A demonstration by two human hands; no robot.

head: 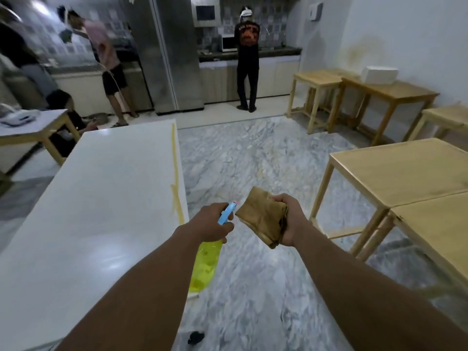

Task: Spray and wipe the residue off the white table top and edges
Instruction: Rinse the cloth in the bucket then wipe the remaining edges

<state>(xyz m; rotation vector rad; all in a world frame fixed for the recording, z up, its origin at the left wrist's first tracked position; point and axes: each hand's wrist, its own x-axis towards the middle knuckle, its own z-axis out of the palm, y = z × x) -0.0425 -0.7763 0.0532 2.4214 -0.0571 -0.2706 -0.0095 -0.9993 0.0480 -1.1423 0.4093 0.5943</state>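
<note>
1. On my head feed, the left hand (214, 221) is clenched around the neck of a spray bottle (205, 264). The fingers wrap under its blue trigger head (228, 213). I cannot tell whether a finger is on the trigger itself.
2. The bottle's yellow-green body hangs below the fist, tilted, over the floor just beside the table's right edge. The nozzle points away from me.
3. The right hand (291, 221) grips a folded brown cloth (260, 219). The thumb lies on top and the fingers curl underneath, pinching one end. The cloth's free end reaches toward the nozzle, nearly touching it.
4. Both hands are held in the air over the grey marble floor (253, 160), close together and touching neither the table nor each other.
5. The white table top (101, 211) runs along my left, from the bottom of the view into the room.
6. A yellowish streak of residue (176, 178) follows its right edge, with a smeared patch partway along.
7. Bare wooden tables (395, 171) stand to the right.
8. Further back, a steel refrigerator (174, 59) stands by the kitchen counter.
9. Several people (247, 59) stand at the counters.
</note>
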